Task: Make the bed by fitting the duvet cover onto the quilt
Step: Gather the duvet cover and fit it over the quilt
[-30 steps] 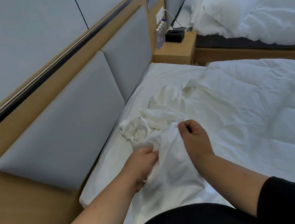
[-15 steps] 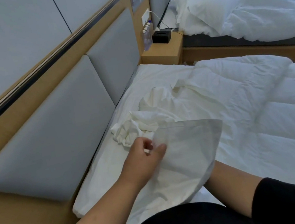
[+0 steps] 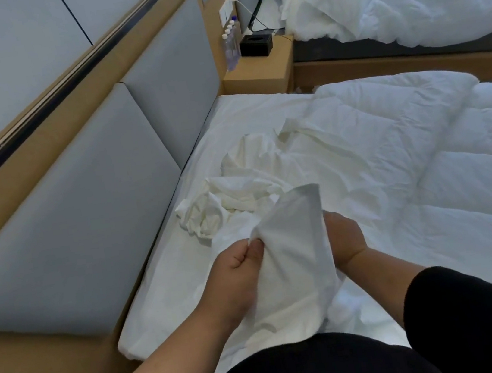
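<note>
A thin white duvet cover [image 3: 293, 243] lies bunched near the head of the bed, one corner lifted toward me. My left hand [image 3: 236, 260] pinches the cover's edge between thumb and fingers. My right hand [image 3: 345, 242] sits just behind the raised corner, its fingers hidden by the cloth. The thick white quilt [image 3: 425, 167] lies spread over the mattress to the right, with stitched seams showing. More crumpled cover fabric [image 3: 239, 193] trails away toward the headboard.
A padded grey headboard [image 3: 100, 213] runs along the left. A wooden nightstand [image 3: 262, 67] at the far end carries a black tissue box [image 3: 256, 45] and small bottles [image 3: 230, 43]. Beyond it a second bed [image 3: 402, 0] holds heaped white bedding.
The lifted flap of cover has narrowed into an upright corner. My left hand moved down and closed on the edge, and my right hand came up into view behind the cloth.
</note>
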The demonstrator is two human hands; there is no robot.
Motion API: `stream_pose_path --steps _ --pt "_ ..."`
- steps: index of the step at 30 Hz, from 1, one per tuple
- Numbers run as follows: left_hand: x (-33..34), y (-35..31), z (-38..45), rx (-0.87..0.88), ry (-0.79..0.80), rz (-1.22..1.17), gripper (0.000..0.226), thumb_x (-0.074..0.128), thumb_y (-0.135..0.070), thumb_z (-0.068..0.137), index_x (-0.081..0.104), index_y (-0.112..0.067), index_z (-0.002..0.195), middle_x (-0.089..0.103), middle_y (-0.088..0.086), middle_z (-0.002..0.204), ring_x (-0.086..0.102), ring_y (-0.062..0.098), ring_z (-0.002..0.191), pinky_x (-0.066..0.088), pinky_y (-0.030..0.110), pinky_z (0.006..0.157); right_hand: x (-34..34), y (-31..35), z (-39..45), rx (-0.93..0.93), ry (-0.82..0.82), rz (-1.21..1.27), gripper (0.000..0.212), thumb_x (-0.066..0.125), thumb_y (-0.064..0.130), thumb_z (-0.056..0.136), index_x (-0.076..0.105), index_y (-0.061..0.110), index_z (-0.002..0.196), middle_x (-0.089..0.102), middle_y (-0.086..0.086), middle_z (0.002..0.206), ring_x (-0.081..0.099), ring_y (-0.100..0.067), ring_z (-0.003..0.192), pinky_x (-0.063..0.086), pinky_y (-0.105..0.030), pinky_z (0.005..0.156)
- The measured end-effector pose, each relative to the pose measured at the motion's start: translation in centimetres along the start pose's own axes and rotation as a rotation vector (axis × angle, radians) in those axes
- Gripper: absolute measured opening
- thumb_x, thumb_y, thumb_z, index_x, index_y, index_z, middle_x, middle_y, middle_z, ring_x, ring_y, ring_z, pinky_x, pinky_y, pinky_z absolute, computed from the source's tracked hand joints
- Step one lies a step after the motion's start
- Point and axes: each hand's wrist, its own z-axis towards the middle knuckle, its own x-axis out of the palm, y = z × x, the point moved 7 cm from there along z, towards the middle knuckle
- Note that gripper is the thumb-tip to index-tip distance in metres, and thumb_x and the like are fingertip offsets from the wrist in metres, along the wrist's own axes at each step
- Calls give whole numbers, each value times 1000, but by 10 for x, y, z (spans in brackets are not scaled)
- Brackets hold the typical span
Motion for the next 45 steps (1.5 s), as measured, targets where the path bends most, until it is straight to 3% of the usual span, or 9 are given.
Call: stream_pose_path --steps 3,6,12,16,19,23,27,39,45 --pt "6 13 9 -166 23 -115 44 50 -49 101 70 -10 98 75 1 97 70 22 93 54 36 88 6 -2 -3 37 -148 41 19 49 23 100 58 11 110 55 -7 108 53 -28 108 38 -35 90" --pt "6 19 22 -267 17 -329 40 50 -44 103 72 -12 114 74 8 114 69 28 110 52 50 102 -6 -5 -15 79 -311 524 17 56 31 98 55 17 88 53 7 83 54 -10 80 40 -29 75" --pt "26 27 35 -350 203 -532 35 55 -30 103 70 -4 119 72 18 117 69 34 109 54 49 97 4 18 -63 -53 172 690 23 55 17 96 67 36 101 68 25 98 64 4 93 51 -11 75" --pt "31 22 48 -180 176 -145 18 64 -17 97 67 -18 114 71 6 113 71 22 99 58 40 88 4 -3 -53 158 52 753 11 58 19 89 68 17 94 73 1 94 69 -22 96 60 -41 85" --pt "28 18 57 -44 159 347 26 56 -47 88 66 -26 99 68 -7 102 66 13 90 56 39 85 3 -8 -57 235 12 942 10 63 12 88 72 18 88 75 3 90 71 -16 91 61 -34 80" --pt "27 20 61 97 83 353 34 49 -33 93 49 -8 68 54 1 67 47 8 65 44 34 68 -2 -7 -66 263 -57 1099 21 57 -1 89 72 11 82 75 -3 86 71 -18 83 59 -28 71" --pt "12 17 79 57 -10 84 38 53 -37 100 60 -12 73 63 -3 72 56 11 72 49 36 77 -18 -8 -71 249 -116 1253 33 51 -8 91 77 12 91 77 -11 95 73 -26 92 61 -39 83" --pt "-30 -79 151 643 -106 1136 53 27 -52 104 50 -13 77 55 9 75 59 37 75 34 37 60 -29 -19 -89 129 -157 1375 30 62 22 97 61 -1 78 60 -17 83 54 -28 80 49 -39 79" --pt "55 47 92 264 447 1341 34 31 -26 108 49 -11 133 53 10 133 53 30 125 42 42 102 -29 -21 -74 231 -221 1282 20 65 17 97 65 8 78 63 -5 75 59 -17 73 53 -33 73"
